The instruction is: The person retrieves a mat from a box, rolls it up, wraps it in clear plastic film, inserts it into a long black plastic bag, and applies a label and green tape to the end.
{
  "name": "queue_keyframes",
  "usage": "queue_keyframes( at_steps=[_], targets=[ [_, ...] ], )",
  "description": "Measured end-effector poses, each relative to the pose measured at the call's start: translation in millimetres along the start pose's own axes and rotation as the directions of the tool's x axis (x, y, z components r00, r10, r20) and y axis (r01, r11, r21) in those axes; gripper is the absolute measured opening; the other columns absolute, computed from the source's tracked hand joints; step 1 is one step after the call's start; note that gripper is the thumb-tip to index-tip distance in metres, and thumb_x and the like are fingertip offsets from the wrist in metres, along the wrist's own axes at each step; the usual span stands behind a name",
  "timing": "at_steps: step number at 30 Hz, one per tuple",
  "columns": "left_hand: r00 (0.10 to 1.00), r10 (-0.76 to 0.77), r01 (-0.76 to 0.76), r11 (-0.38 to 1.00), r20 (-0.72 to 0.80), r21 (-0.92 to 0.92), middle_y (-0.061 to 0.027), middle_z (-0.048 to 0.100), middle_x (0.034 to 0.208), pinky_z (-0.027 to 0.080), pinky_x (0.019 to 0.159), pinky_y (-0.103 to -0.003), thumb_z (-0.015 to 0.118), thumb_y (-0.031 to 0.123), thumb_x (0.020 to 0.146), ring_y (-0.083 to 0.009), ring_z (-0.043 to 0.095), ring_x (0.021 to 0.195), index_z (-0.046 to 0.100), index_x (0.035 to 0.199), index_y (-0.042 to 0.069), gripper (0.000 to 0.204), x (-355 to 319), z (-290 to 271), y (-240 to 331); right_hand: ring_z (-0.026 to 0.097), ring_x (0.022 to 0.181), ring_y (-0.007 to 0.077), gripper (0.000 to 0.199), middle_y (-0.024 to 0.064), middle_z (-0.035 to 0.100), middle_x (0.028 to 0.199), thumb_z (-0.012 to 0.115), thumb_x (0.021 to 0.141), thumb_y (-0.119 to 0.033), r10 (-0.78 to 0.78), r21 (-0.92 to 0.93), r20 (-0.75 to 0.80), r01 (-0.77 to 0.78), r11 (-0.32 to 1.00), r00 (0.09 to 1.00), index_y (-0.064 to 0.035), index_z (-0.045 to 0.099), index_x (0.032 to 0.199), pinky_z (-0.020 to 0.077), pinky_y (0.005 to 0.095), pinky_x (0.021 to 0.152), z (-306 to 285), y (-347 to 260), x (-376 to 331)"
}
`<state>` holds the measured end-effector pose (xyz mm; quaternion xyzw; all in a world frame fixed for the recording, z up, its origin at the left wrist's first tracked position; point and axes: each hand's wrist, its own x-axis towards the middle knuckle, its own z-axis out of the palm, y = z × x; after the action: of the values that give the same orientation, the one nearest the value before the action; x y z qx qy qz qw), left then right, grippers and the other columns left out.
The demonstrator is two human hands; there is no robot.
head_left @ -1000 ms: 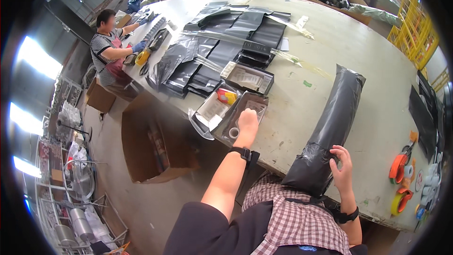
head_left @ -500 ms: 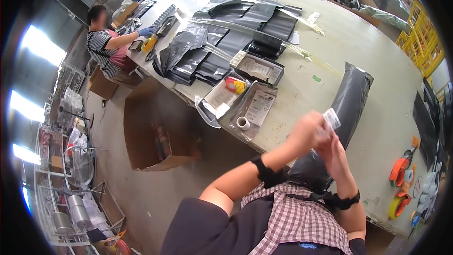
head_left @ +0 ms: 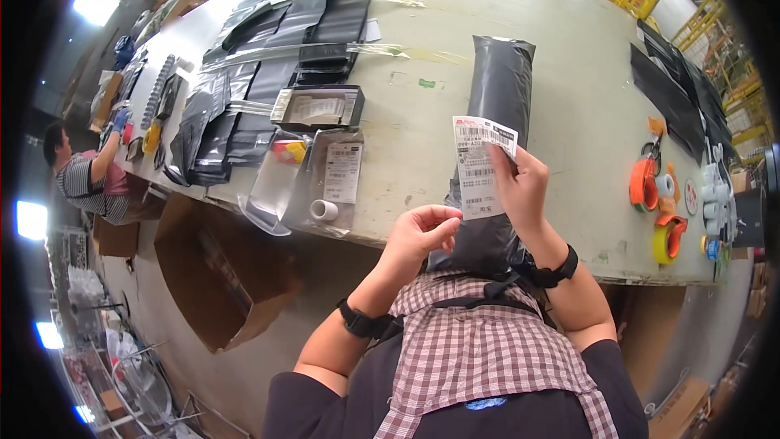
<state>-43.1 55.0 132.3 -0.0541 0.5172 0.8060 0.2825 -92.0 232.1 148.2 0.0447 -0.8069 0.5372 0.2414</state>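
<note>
My right hand (head_left: 522,187) grips a white shipping label (head_left: 478,171) by its right side, thumb in front, and holds it up over a long black plastic parcel (head_left: 502,73). The parcel lies lengthwise on the table, its near end against my checked apron. My left hand (head_left: 424,236) is closed in a pinch, fingertips at the label's lower left corner. Just what part lies between those fingertips is too small to see clearly.
Flat black plastic bags (head_left: 268,73) lie at the table's far left. Nearer are an open box of labels (head_left: 355,106), a clear tray (head_left: 337,142) and a white roll (head_left: 323,210). Orange tape dispensers (head_left: 643,183) lie right. A carton (head_left: 195,268) stands below; a co-worker (head_left: 85,171) is far left.
My hands have moved apart from being close together, and the label is now spread upright in my right hand. The view has swung to the right.
</note>
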Motion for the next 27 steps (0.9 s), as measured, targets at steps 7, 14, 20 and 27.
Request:
queue_keyframes(
  at_steps=[7, 14, 20, 27],
  targets=[
    [1.000, 0.029, -0.029, 0.999, -0.001, 0.023, -0.0013, 0.061, 0.076, 0.045, 0.058, -0.021, 0.067, 0.013, 0.085, -0.0078, 0.056, 0.064, 0.062, 0.094, 0.001, 0.016, 0, 9, 1, 0.041, 0.055, 0.0022, 0.018, -0.0013, 0.056, 0.062, 0.062, 0.090, -0.015, -0.012, -0.023, -0.012, 0.011, 1.000, 1.000, 0.0027, 0.066, 0.094, 0.0354, 0.0204, 0.048, -5, 4, -3],
    [0.998, 0.055, -0.055, 0.998, -0.007, 0.022, -0.0016, 0.061, 0.075, 0.045, 0.058, -0.021, 0.066, 0.011, 0.085, -0.0071, 0.055, 0.062, 0.063, 0.089, 0.000, 0.012, -2, 13, 1, 0.047, 0.048, 0.0112, 0.017, 0.0094, 0.057, 0.061, 0.063, 0.088, -0.015, 0.003, -0.035, -0.016, -0.003, 0.999, 1.000, 0.0012, 0.066, 0.090, 0.0390, 0.0251, 0.046, -3, 1, -3],
    [0.993, 0.119, -0.119, 0.993, -0.001, -0.015, 0.0001, 0.060, 0.074, 0.042, 0.058, -0.019, 0.067, 0.012, 0.085, -0.0054, 0.052, 0.063, 0.062, 0.088, 0.002, 0.011, -4, 9, 0, 0.053, 0.054, 0.0116, 0.014, 0.0090, 0.062, 0.069, 0.065, 0.085, -0.014, -0.377, -0.220, 0.052, 0.379, 0.899, 0.925, -0.0006, 0.067, 0.091, 0.0431, 0.0252, 0.051, -5, 2, -14],
    [0.987, 0.160, -0.160, 0.987, 0.007, -0.008, 0.0007, 0.060, 0.075, 0.042, 0.061, -0.018, 0.065, 0.010, 0.085, -0.0045, 0.053, 0.067, 0.060, 0.087, 0.002, 0.010, 1, 15, 2, 0.059, 0.064, 0.0073, 0.016, 0.0056, 0.068, 0.081, 0.065, 0.086, -0.014, 0.190, 0.084, 0.527, -0.274, 0.958, 0.828, 0.0022, 0.066, 0.087, 0.0477, 0.0207, 0.059, -34, -28, -39]
  ],
)
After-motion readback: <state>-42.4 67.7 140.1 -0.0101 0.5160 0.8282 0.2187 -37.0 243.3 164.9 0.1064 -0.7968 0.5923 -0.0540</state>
